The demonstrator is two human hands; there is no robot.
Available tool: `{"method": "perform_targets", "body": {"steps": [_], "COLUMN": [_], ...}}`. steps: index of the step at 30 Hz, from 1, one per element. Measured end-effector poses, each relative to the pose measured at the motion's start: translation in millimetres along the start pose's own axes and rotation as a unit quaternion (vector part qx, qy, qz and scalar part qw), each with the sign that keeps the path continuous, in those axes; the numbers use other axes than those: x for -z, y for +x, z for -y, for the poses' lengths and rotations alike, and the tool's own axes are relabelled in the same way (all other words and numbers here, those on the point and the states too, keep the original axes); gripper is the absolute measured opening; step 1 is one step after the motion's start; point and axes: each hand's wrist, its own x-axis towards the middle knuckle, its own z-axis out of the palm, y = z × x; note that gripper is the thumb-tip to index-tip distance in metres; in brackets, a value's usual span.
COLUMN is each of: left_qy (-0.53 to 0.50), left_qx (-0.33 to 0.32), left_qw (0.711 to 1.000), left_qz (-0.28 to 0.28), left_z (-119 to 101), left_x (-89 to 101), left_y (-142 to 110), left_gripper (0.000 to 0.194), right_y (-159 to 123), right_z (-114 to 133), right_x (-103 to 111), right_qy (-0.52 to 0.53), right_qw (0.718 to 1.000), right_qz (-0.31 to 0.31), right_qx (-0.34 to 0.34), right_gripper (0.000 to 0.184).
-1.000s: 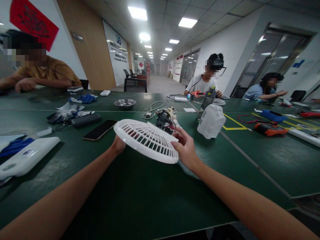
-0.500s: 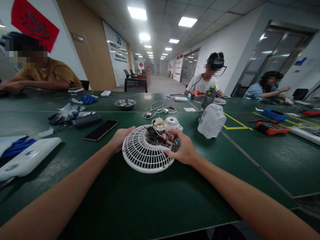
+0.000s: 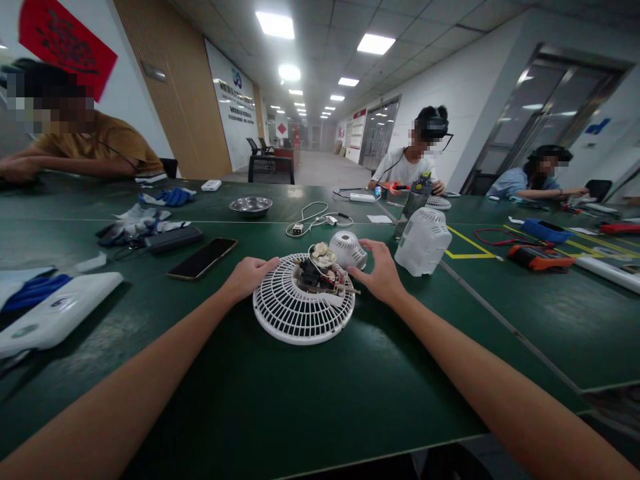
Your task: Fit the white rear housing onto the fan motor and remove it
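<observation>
A round white fan grille lies on the green table, with a dark motor and its wires on top. A cream-coloured gear part sits over the motor. My left hand grips the grille's left rim, its thumb on top and the other fingers mostly hidden. Behind the motor stands a white, vented, dome-shaped cover. My right hand is beside this cover with thumb and fingers apart; whether they touch it I cannot tell.
A white plastic housing stands to the right, beside a clear bottle. Behind are a coiled cable and a metal bowl. A phone and gloves lie left; an orange multimeter lies right. Several people sit around the table.
The grille came down from a tilted hold to lie flat on the table, motor side up. My right hand left it and moved right to the dome-shaped cover; my left hand stayed at the rim.
</observation>
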Motion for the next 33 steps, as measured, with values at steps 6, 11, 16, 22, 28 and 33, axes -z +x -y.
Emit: {"method": "perform_targets", "body": {"steps": [6,11,16,22,28,33], "left_qy": [-0.006,0.001,0.0,0.031,0.038,-0.112], "left_qx": [0.005,-0.009,-0.009,-0.026,-0.06,-0.134], "left_qw": [1.0,1.0,1.0,0.999,0.994,0.984], "left_qz": [0.018,0.009,0.002,-0.006,-0.077,-0.037], "left_z": [4,2,0,0,-8,-34], "left_x": [-0.5,-0.7,-0.7,0.1,2.1,0.9], "left_y": [2,0,-1,0,-1,-18], "left_gripper": [0.063,0.063,0.063,0.062,0.053,0.062], "right_y": [5,8,14,11,-2,-9], "right_z": [-32,-27,-17,14,46,49], "right_x": [-10,-9,-1,4,-1,6], "right_qy": [-0.009,0.056,0.267,0.47,0.483,0.242], "right_qw": [0.988,0.974,0.899,0.82,0.864,0.966], "right_qz": [0.08,0.044,-0.018,0.044,0.026,0.091], "right_qx": [-0.133,-0.216,-0.347,-0.323,-0.142,0.002], "right_gripper": [0.092,0.093,0.064,0.049,0.081,0.093]}}
